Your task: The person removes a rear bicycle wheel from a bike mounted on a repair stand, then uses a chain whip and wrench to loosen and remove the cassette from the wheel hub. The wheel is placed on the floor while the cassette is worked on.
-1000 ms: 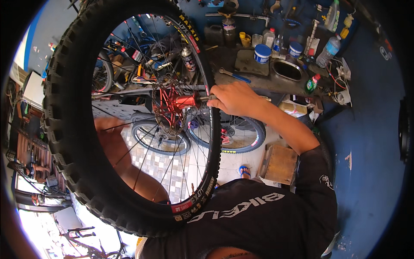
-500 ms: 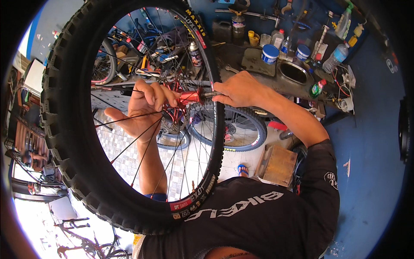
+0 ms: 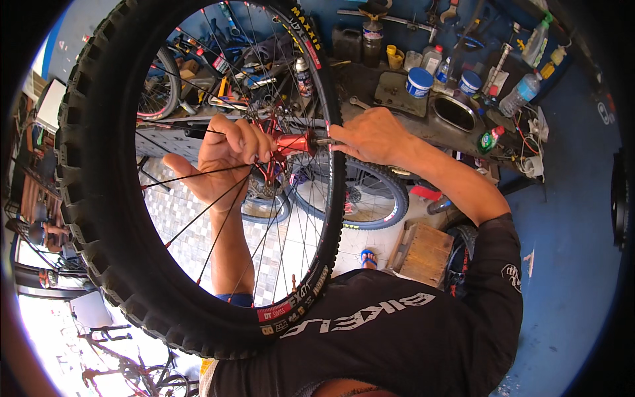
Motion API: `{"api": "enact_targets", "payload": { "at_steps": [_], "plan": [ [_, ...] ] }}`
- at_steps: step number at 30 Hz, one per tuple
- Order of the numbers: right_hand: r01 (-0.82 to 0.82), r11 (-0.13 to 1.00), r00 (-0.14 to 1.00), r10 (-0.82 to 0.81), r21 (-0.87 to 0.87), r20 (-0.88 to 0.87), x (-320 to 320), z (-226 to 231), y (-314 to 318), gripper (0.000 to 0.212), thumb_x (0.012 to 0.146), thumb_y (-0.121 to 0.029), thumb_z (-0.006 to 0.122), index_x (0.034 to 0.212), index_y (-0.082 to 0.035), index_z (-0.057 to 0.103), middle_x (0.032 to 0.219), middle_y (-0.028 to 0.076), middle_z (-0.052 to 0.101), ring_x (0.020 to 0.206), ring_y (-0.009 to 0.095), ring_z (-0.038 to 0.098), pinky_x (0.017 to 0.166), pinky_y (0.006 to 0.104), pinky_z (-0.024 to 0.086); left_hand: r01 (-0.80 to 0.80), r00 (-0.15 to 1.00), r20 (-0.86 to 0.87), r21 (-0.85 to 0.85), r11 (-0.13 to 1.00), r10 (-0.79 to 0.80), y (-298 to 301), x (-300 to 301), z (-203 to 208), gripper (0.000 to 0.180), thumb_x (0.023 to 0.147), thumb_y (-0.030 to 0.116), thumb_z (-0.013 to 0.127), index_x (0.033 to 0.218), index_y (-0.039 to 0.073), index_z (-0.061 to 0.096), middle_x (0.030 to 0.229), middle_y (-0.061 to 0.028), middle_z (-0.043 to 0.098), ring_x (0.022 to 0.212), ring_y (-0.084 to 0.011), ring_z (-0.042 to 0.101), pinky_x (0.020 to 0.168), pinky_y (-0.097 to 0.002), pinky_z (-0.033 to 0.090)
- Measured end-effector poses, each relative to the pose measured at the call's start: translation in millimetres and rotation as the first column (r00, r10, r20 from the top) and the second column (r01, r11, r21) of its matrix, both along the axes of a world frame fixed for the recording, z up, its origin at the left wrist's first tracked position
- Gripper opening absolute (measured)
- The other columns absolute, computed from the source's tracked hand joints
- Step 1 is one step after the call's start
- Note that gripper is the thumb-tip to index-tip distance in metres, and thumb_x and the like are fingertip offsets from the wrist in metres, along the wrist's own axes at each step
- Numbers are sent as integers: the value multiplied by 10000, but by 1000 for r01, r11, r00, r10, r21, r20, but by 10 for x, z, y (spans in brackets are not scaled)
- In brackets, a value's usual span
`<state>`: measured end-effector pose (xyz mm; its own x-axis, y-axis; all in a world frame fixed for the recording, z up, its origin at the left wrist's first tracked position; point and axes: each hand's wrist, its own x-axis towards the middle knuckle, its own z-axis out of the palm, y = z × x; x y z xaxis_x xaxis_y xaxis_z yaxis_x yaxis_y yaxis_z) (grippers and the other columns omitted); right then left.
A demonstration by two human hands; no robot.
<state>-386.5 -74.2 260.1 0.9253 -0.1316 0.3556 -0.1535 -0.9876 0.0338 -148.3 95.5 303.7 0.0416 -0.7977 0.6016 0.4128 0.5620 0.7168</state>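
A bicycle wheel (image 3: 99,218) with a knobby black tyre stands upright before my chest, its tread leaning toward the left. At its centre is a red hub (image 3: 293,144) with black spokes. My left hand (image 3: 228,159) reaches among the spokes from below. Its fingers curl against the hub's left end, while the thumb sticks out to the left. From the other side, my right hand (image 3: 370,137) pinches a short metal piece (image 3: 321,141) at the hub's right end. The rim partly covers those fingertips, so I cannot tell whether this piece is the axle or a tool.
Beyond the wheel runs a cluttered dark workbench (image 3: 357,83) with blue-lidded tubs (image 3: 419,83), bottles and a spray can (image 3: 303,77). Another bicycle wheel (image 3: 370,195) and a wooden box (image 3: 426,255) are lower down. A blue wall (image 3: 569,218) rises at right.
The right hand's fingers have shifted slightly at the hub's right end, and less of the metal piece shows. The left fingers are a little more curled. The wheel remains nearly in place.
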Motion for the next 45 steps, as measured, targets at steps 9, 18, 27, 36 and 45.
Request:
{"api": "enact_targets", "payload": {
  "at_steps": [9, 18, 27, 36, 45],
  "plan": [
    [70, 995, 992, -62, 73, -107, 162, 34, 159, 346, 984, -423, 647, 998, -78, 644, 874, 118, 723, 815, 353, 731, 660, 492, 561, 75, 996, 55, 24, 997, -77, -80, -87, -140, 1024, 597, 1105, 375, 894, 127, 438, 748, -80, 539, 754, -276, 580, 902, -449, 464],
    [89, 979, 976, -50, 182, -210, 139, 92, 62, 342, 1032, -404, 581, 975, -71, 643, 705, 126, 691, 670, 385, 712, 620, 504, 561, 90, 995, 33, -6, 996, -90, -121, -79, -143, 1052, 525, 1134, 340, 837, 131, 403, 724, -60, 534, 672, -184, 506, 738, -329, 410],
    [159, 982, 931, -115, 101, -348, -56, 184, -72, 298, 1016, -389, 606, 963, -97, 636, 743, 118, 687, 663, 388, 688, 580, 504, 547, 35, 999, -5, 10, 999, -35, -40, -21, -260, 998, 586, 1111, 346, 828, 144, 397, 727, -64, 545, 667, -189, 489, 754, -357, 416],
    [487, 639, 674, -708, 595, 209, -2630, 66, -616, 327, 1060, -361, 607, 971, -47, 625, 769, 83, 596, 702, 191, 539, 712, 334, 483, 105, 993, 55, -72, 992, -102, -117, 24, -194, 1002, 593, 1111, 358, 831, 139, 403, 733, -66, 533, 696, -199, 499, 776, -372, 401],
    [537, 456, 678, -734, 709, -41, -2261, -1190, -244, 368, 914, -218, 788, 1149, -85, 538, 944, 153, 669, 863, 335, 670, 762, 407, 507, 39, 998, 43, -9, 999, -39, -99, -69, -143, 956, 620, 1079, 433, 811, 143, 397, 695, -67, 532, 668, -196, 491, 776, -379, 399]
  ]
}}
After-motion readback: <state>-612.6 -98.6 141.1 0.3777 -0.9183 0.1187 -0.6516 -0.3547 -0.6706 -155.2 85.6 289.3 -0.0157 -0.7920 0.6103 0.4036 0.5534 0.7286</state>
